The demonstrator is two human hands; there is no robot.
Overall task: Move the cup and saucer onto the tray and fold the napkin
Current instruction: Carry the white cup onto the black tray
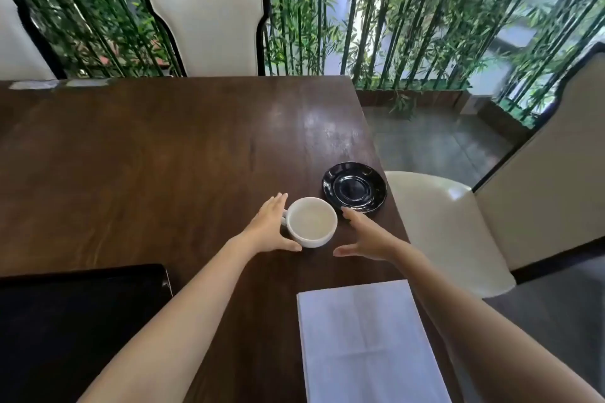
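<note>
Dark wooden table (pixel 163 157), seen from above, with pale-backed chairs (pixel 209 26) on its far and right sides and a bamboo screen (pixel 409 10) behind. A black tray (pixel 75 321) lies at the near left corner. A white napkin (pixel 366 340) lies flat at the near right, laid out as a long rectangle and not yet folded further. A black saucer (pixel 355 186) sits bare close to the right table edge, its rim seeming to reach that edge. A white cup (pixel 311 222), upright and apparently empty, stands just left of and nearer than the saucer, apart from it, handle pointing left. The left hand (pixel 270 226) is spread at the cup's left side; its thumb touches the near wall and its grip is open, not closed on the handle. The right hand (pixel 366 237) is also open and holds nothing, fingers spread just right of the cup, fingertips close to the saucer's near rim.

Judged stage: start of the cup's transfer; neither cup nor saucer is on the tray. Risks: a loose two-sided hold on the smooth, rounded wall could let the cup slip or tip; the right fingers could nudge the saucer off the table edge.
</note>
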